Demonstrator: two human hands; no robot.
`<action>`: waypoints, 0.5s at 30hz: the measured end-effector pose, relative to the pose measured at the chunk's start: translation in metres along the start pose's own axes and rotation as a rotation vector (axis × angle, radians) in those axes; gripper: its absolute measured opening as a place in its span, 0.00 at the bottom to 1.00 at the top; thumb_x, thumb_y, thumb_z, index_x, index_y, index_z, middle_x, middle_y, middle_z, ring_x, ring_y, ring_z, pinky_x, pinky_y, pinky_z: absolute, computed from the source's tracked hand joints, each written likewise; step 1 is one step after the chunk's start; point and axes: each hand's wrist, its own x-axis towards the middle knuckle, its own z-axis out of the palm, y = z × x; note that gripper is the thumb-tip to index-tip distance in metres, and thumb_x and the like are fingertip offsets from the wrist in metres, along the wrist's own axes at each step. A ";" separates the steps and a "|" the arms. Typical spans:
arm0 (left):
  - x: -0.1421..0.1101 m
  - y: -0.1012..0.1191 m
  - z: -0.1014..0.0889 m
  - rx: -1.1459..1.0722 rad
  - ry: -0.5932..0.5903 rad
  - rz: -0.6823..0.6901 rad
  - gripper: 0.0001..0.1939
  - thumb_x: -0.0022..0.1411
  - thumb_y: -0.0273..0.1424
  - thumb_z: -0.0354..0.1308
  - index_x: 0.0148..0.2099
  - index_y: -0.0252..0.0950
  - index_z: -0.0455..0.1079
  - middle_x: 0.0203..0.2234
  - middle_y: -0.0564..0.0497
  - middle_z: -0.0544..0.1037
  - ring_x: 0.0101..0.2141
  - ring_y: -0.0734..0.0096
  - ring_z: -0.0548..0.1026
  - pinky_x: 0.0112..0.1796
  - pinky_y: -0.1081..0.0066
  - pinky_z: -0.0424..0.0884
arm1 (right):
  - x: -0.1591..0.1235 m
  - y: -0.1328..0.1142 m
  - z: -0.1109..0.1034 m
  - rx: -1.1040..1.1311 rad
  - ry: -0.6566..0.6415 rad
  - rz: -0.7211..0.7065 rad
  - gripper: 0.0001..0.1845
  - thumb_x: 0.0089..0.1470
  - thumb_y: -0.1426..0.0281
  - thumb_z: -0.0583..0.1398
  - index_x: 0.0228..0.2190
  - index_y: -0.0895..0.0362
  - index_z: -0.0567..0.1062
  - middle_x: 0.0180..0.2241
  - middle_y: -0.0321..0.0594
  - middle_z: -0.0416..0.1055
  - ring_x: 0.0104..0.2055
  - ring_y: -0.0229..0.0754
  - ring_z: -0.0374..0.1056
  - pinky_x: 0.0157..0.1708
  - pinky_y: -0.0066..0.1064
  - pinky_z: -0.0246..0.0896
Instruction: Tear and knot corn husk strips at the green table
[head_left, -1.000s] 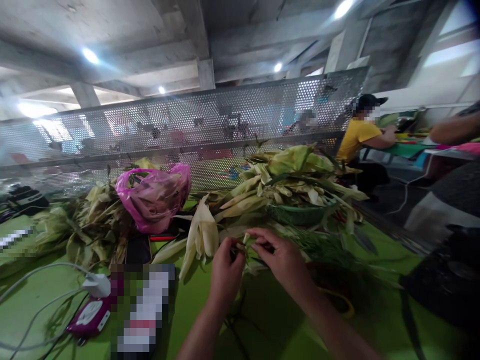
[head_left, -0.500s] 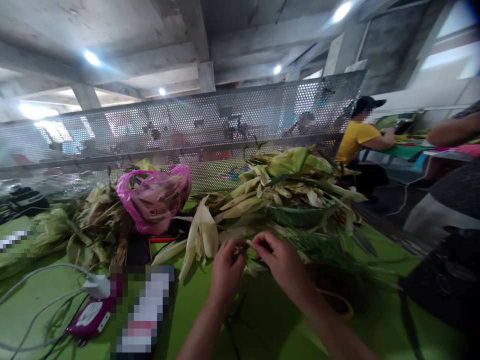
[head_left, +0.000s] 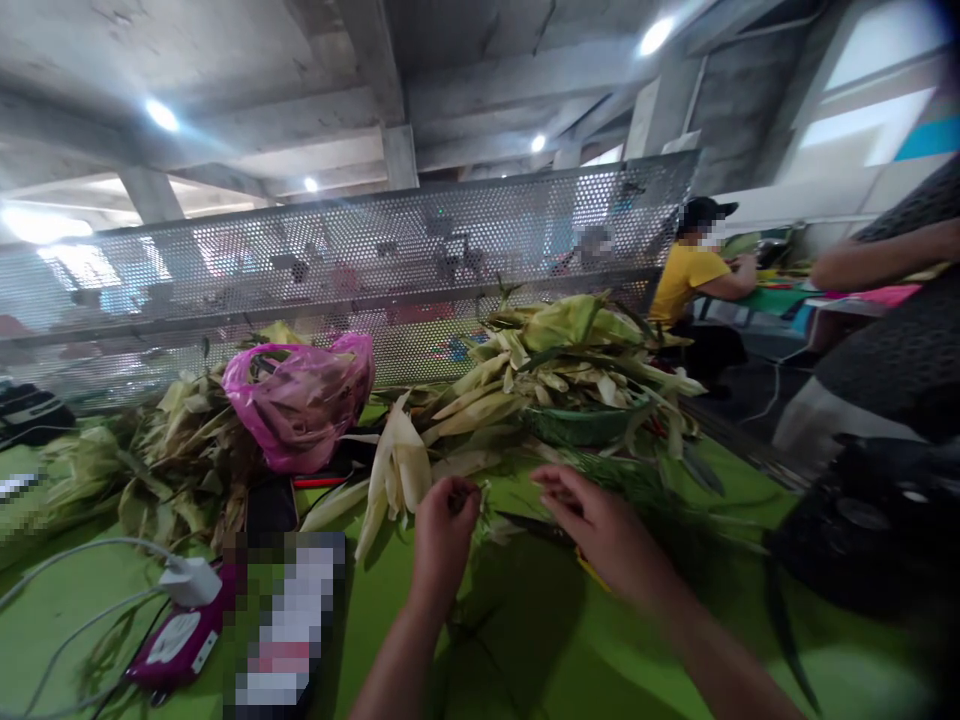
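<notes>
My left hand (head_left: 448,530) is closed in a pinch, its fingertips curled in. A small pale-green wisp shows beside them; what they hold is too small to name. My right hand (head_left: 589,510) is raised to the right, slightly blurred, thumb and forefinger apart with nothing visible between them. Under it a dark pointed blade (head_left: 525,522) and a bit of yellow handle (head_left: 592,572) show, perhaps scissors; the hand covers the rest. Left of my left hand stands a folded bunch of pale corn husks (head_left: 397,460). Fine green strands (head_left: 630,490) lie behind my right hand.
Corn husks (head_left: 570,370) are heaped over a green basket (head_left: 585,425). A pink plastic bag (head_left: 300,400) holds dry husks. On the green table (head_left: 375,650) are a purple power strip (head_left: 176,640) and cables. A perforated metal screen (head_left: 337,260) stands behind; a person in yellow (head_left: 686,280) sits right.
My hands have moved apart from the small pale piece between their fingertips. The right hand has swung right and its fingers have spread; the left stays pinched. The view has turned slightly right.
</notes>
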 end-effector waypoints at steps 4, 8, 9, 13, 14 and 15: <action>0.002 0.004 -0.003 -0.040 0.034 -0.010 0.06 0.53 0.33 0.59 0.29 0.34 0.71 0.21 0.53 0.72 0.24 0.73 0.67 0.27 0.75 0.60 | -0.037 0.020 -0.035 -0.487 -0.175 -0.007 0.12 0.48 0.74 0.57 0.33 0.48 0.76 0.38 0.39 0.76 0.40 0.50 0.72 0.38 0.38 0.66; 0.002 0.007 -0.004 -0.102 0.032 -0.033 0.06 0.52 0.33 0.60 0.29 0.34 0.71 0.21 0.54 0.71 0.23 0.74 0.66 0.27 0.76 0.59 | -0.047 0.028 -0.042 -0.722 -0.222 -0.059 0.29 0.36 0.84 0.53 0.40 0.51 0.75 0.40 0.41 0.76 0.45 0.51 0.70 0.42 0.39 0.64; 0.002 0.007 -0.004 -0.114 0.032 -0.038 0.06 0.52 0.33 0.60 0.29 0.34 0.71 0.21 0.54 0.71 0.23 0.74 0.66 0.27 0.76 0.59 | -0.045 0.029 -0.041 -0.762 -0.231 -0.072 0.29 0.36 0.85 0.52 0.40 0.52 0.75 0.40 0.42 0.76 0.44 0.51 0.70 0.40 0.38 0.64; 0.004 0.003 -0.005 -0.155 0.043 -0.045 0.06 0.52 0.32 0.60 0.29 0.34 0.70 0.20 0.55 0.71 0.24 0.74 0.66 0.27 0.75 0.60 | -0.032 0.028 -0.035 -0.873 -0.242 -0.145 0.28 0.36 0.86 0.52 0.38 0.53 0.75 0.39 0.43 0.75 0.42 0.52 0.69 0.39 0.38 0.63; 0.005 0.002 -0.006 -0.171 0.044 -0.047 0.07 0.52 0.33 0.60 0.29 0.34 0.70 0.20 0.55 0.70 0.24 0.74 0.66 0.28 0.75 0.60 | -0.030 0.027 -0.034 -0.873 -0.247 -0.150 0.30 0.35 0.86 0.52 0.39 0.53 0.75 0.40 0.43 0.75 0.42 0.51 0.70 0.40 0.38 0.63; 0.006 0.001 -0.006 -0.186 0.043 -0.051 0.07 0.51 0.33 0.60 0.28 0.34 0.70 0.20 0.55 0.70 0.24 0.74 0.66 0.28 0.75 0.60 | -0.028 0.025 -0.034 -0.864 -0.254 -0.146 0.31 0.34 0.87 0.52 0.40 0.52 0.74 0.40 0.43 0.75 0.42 0.51 0.70 0.40 0.37 0.62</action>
